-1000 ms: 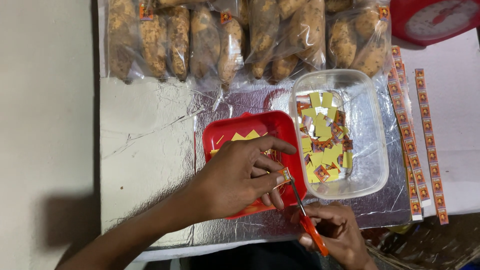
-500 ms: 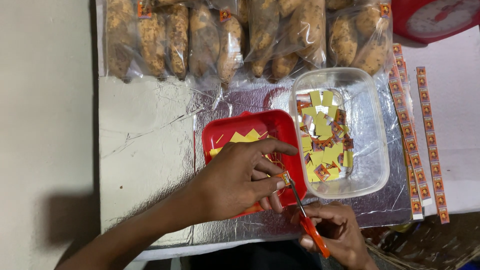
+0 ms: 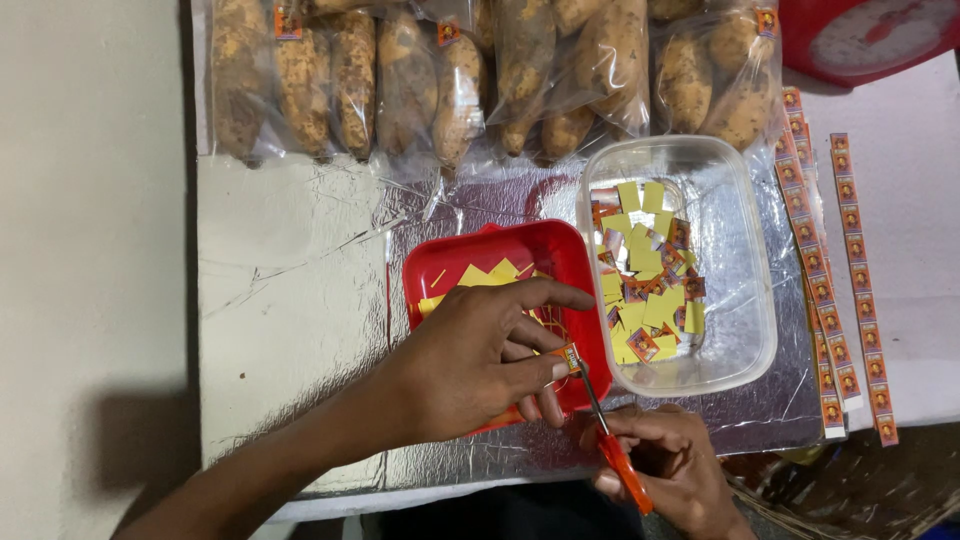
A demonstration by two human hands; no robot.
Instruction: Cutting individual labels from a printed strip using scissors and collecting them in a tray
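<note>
We see the left hand [image 3: 470, 365] pinching a small sticker [image 3: 567, 357] over the red tray [image 3: 500, 262]. The right hand [image 3: 665, 470], just below the tray, is closed on orange scissors [image 3: 615, 450]. A clear tub [image 3: 740, 300] of cut stickers sits right beside the tray. All rest on shiny foil [image 3: 300, 290]. Bagged sweet potatoes [image 3: 450, 90] lie above the tray.

Light warm, moderately dim, from above. Glare streaks on foil sheet [image 3: 300, 300] and on clear bags [image 3: 480, 80]. Soft arm shadow falls left onto table [image 3: 90, 300]. Focus sharp at centre. Corners darker, mainly bottom right. Slight blur on left hand [image 3: 470, 365]. Colours saturated red-orange.
</note>
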